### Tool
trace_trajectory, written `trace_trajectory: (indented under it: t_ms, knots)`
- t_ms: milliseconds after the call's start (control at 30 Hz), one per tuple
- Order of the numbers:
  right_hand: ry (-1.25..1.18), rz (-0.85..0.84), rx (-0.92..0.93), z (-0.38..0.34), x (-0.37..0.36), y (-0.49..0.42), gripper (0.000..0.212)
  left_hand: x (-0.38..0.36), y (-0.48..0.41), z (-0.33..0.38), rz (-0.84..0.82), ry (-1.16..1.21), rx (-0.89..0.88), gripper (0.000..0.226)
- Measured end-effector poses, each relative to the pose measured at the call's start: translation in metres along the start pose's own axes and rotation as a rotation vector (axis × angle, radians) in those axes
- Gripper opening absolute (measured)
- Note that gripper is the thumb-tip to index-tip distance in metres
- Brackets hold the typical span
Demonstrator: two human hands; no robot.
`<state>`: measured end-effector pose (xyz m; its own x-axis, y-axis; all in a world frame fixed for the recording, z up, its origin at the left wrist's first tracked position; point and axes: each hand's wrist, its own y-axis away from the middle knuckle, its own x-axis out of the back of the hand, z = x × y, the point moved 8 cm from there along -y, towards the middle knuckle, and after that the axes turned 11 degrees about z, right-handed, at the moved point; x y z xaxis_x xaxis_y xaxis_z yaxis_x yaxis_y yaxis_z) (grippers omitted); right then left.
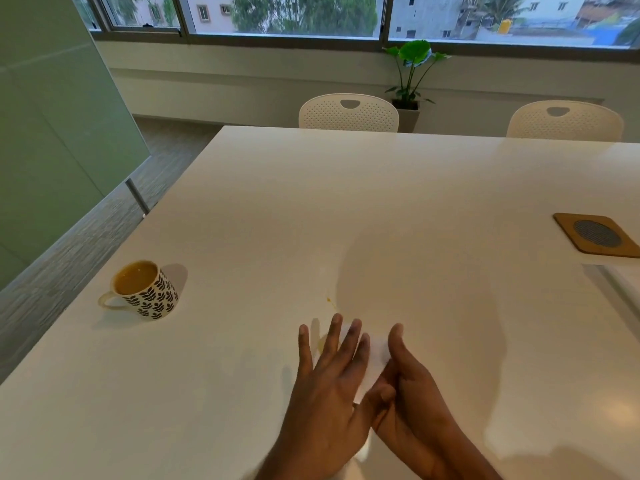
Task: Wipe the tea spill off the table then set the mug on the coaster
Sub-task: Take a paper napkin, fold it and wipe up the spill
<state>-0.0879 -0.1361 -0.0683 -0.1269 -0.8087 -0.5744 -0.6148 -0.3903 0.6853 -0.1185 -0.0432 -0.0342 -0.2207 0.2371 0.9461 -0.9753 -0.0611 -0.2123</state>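
A white mug [145, 291] with a black leaf pattern, full of tea, stands upright near the table's left edge. A wooden coaster [597, 239] with a round mesh centre lies at the far right. Small tea drops [330, 302] mark the white table [346, 202] just beyond my fingers. My left hand [327, 386] lies flat with straight, spread fingers on a white tissue [372, 362]. My right hand [414, 393] grips the tissue's right side, thumb up and fingers curled under. A faint tea stain [321, 344] shows beside my left fingers.
Two white perforated chairs [348, 112] [564, 121] stand at the table's far side. A potted plant [412, 77] sits by the window wall. The table's left edge drops to a grey floor [86, 233] beside a green glass partition.
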Motion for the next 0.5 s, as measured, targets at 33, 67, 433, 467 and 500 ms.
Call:
trace_trajectory:
  t_ms: [33,67,433,467,500]
  knots:
    - [0.044,0.029,0.016,-0.001,0.002,-0.001,0.054,0.001,0.000,0.000,-0.018,-0.029,0.003,0.086]
    - [0.089,0.067,0.033,-0.002,0.006,-0.003,0.050,0.003,0.000,0.002,-0.024,-0.018,-0.004,0.085]
    - [-0.037,0.034,0.153,-0.022,0.012,-0.009,0.038,-0.029,0.061,-0.023,0.337,1.517,1.201,0.104]
    - [-0.045,0.037,0.160,-0.022,0.011,-0.009,0.037,-0.041,0.059,-0.020,0.251,1.620,1.256,0.105]
    - [-0.059,0.033,0.161,-0.022,0.009,-0.008,0.035,-0.049,0.056,-0.018,0.200,1.657,1.279,0.102]
